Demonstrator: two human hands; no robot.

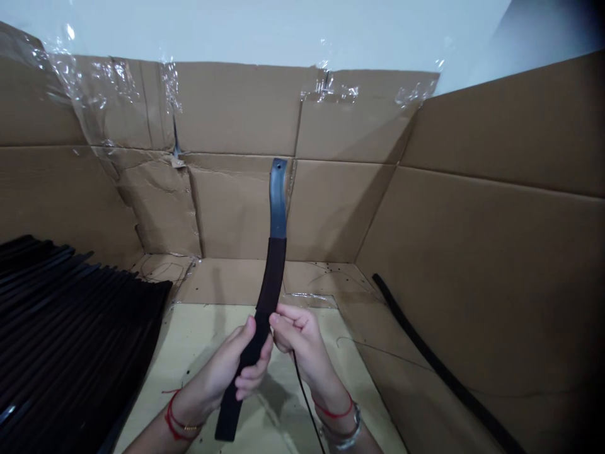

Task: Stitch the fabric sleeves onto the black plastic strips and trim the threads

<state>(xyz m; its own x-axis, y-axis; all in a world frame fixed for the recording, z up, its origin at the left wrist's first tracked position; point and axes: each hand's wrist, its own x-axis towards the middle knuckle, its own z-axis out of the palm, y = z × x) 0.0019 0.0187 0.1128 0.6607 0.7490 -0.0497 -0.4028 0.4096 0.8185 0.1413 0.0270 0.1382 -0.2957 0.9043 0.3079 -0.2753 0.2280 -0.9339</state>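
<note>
A long curved strap-like strip (273,274) stands tilted upright in front of me. Its top end is bare, blue-grey and smooth with a small hole; a dark brown sleeve covers the middle, and the lower part is black. My left hand (243,359) is wrapped round the black lower part. At the bottom edge of the brown sleeve, my right hand (300,337) is closed in a pinch, its fingertips against the strip's right side. A thin black cord (305,394) runs down from the right hand's fingers; its upper end is hidden there.
Many dark strips (75,334) lie in a pile at the left. One long black strip (439,369) leans along the right cardboard wall (510,252). Taped cardboard (236,107) closes the back. A pale yellow board (198,340) lies below my hands, with loose threads around.
</note>
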